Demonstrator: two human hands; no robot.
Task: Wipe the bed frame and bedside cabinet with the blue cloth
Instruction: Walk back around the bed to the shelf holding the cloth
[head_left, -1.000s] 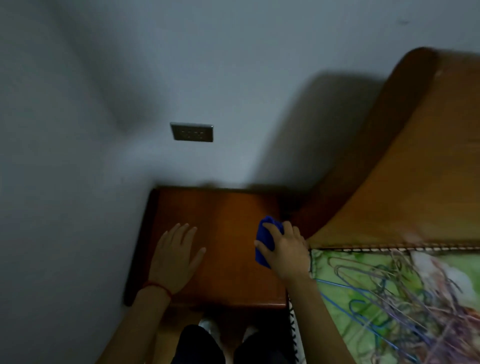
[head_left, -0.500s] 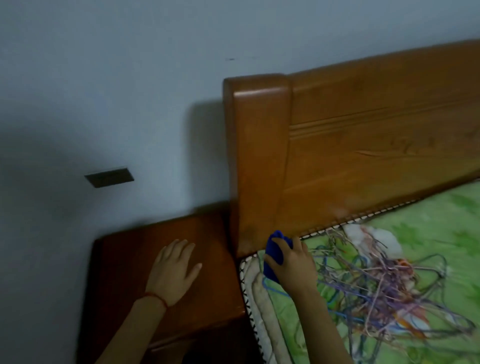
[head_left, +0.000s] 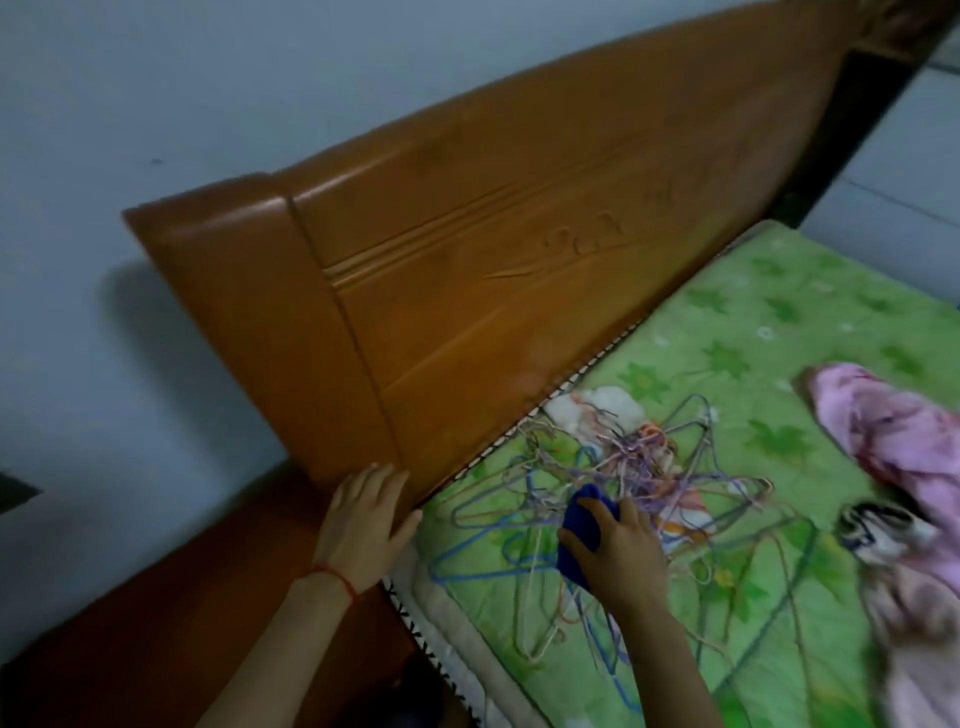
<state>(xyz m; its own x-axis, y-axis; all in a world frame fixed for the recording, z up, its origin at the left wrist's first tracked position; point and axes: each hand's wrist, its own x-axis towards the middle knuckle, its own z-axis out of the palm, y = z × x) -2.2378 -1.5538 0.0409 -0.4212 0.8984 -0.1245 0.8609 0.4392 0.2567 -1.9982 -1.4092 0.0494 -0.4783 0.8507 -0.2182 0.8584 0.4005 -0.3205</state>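
The wooden headboard (head_left: 519, 270) of the bed frame slants across the view. Below it at the lower left is the dark wooden bedside cabinet (head_left: 171, 613). My left hand (head_left: 363, 525) lies flat with fingers spread at the headboard's lower corner, where it meets the cabinet. My right hand (head_left: 618, 556) is closed around the bunched blue cloth (head_left: 584, 525) and hovers over the mattress, above a tangle of hangers, away from the wood.
A green flowered mattress (head_left: 779, 332) fills the right side. A heap of wire hangers (head_left: 613, 478) lies on it under my right hand. Pink clothing (head_left: 893, 431) and a small dark-and-white item (head_left: 878, 525) lie at the far right. The wall (head_left: 156, 104) stands behind.
The view swung right from the cabinet to the bed. My left hand left the cabinet top for the headboard's corner. My right hand carried the cloth from the cabinet out over the hangers.
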